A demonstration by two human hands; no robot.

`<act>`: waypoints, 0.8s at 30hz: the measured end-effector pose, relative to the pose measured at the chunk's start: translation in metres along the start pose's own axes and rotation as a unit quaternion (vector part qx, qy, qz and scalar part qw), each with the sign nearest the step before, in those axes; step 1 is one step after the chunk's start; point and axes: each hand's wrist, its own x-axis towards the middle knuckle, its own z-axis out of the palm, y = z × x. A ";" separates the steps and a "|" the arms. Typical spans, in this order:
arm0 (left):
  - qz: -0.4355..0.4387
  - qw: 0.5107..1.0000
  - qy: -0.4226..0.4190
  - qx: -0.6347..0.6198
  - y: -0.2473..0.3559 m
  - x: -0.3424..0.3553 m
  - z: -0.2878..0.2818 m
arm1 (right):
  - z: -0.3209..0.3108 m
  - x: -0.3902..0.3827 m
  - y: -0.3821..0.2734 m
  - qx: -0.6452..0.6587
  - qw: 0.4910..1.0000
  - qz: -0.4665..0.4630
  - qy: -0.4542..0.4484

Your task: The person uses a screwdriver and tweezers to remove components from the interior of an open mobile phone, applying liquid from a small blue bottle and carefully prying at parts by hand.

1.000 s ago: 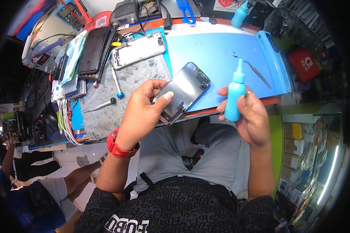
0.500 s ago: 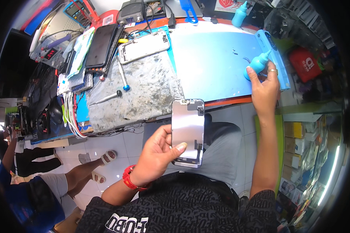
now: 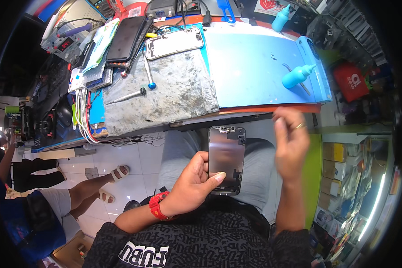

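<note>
My left hand (image 3: 194,183) is closed on a phone screen assembly (image 3: 226,156), thumb across its lower part and fingers behind. The screen's grey metallic back faces up, with small connectors and flex parts along its edges. My right hand (image 3: 294,140), slightly blurred, hovers just in front of the bench edge with loosely bent fingers and no visible object in it. Beyond it a light-blue squeeze bottle (image 3: 295,79) with a pointed nozzle lies on its side on the blue mat (image 3: 250,67). A thin curved metal tool (image 3: 305,89) shows partly from under the bottle.
Two screwdrivers (image 3: 148,71) rest on a stained grey work pad (image 3: 165,96). Behind them are a white phone frame (image 3: 174,43) and a dark phone (image 3: 126,39). Another blue bottle (image 3: 281,18) stands at the back. At left, a person in white shorts (image 3: 56,201) is nearby.
My right hand has let go of the squeeze bottle, which now lies on the mat, and has drawn back toward me. The held screen has shifted slightly right and down in view.
</note>
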 end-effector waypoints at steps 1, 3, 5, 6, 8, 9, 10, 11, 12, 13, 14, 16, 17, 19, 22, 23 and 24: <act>-0.003 1.000 -0.002 -0.007 -0.001 0.001 0.000 | 0.002 -0.014 -0.017 0.021 0.997 0.014 -0.068; -0.010 1.000 -0.005 -0.016 -0.003 0.001 0.002 | 0.009 -0.032 -0.033 0.036 0.995 0.026 -0.093; -0.015 0.999 0.001 -0.029 -0.003 0.002 0.006 | 0.014 -0.043 -0.038 0.042 0.995 0.016 -0.093; -0.018 0.999 0.004 -0.035 -0.003 0.002 0.007 | 0.016 -0.046 -0.038 0.046 0.995 0.011 -0.092; -0.016 0.999 0.008 -0.037 -0.004 0.002 0.008 | 0.019 -0.051 -0.036 0.043 0.995 -0.006 -0.088; -0.014 0.999 0.009 -0.038 -0.004 0.002 0.008 | 0.020 -0.052 -0.037 0.035 0.996 -0.016 -0.085; -0.014 0.999 0.007 -0.035 -0.005 0.002 0.006 | 0.022 -0.053 -0.038 0.028 0.996 -0.026 -0.083; -0.014 0.999 0.006 -0.031 -0.007 0.001 0.005 | 0.023 -0.054 -0.038 0.025 0.995 -0.040 -0.085; -0.014 1.000 0.004 -0.027 -0.008 0.001 0.004 | 0.024 -0.055 -0.039 0.025 0.995 -0.041 -0.086; -0.013 0.999 0.004 -0.031 -0.008 0.001 0.004 | 0.025 -0.056 -0.040 0.026 0.995 -0.042 -0.087; -0.012 0.999 0.005 -0.034 -0.008 0.001 0.004 | 0.025 -0.057 -0.041 0.027 0.995 -0.042 -0.089; -0.008 0.999 0.003 -0.036 -0.009 0.001 0.004 | 0.025 -0.061 -0.038 0.026 0.994 -0.047 -0.098; -0.005 0.999 0.001 -0.034 -0.011 0.001 0.002 | 0.025 -0.061 -0.037 0.021 0.993 -0.053 -0.102; -0.007 0.999 -0.004 -0.034 -0.013 0.001 0.000 | 0.024 -0.062 -0.037 0.013 0.992 -0.058 -0.109; -0.017 0.999 -0.009 -0.044 -0.012 0.002 -0.002 | 0.023 -0.061 -0.038 0.018 0.993 -0.055 -0.104; -0.016 0.999 -0.005 -0.051 -0.011 0.002 0.000 | 0.022 -0.060 -0.038 0.028 0.993 -0.056 -0.097; -0.016 0.998 0.000 -0.058 -0.011 0.002 0.001 | 0.022 -0.060 -0.037 0.039 0.994 -0.057 -0.089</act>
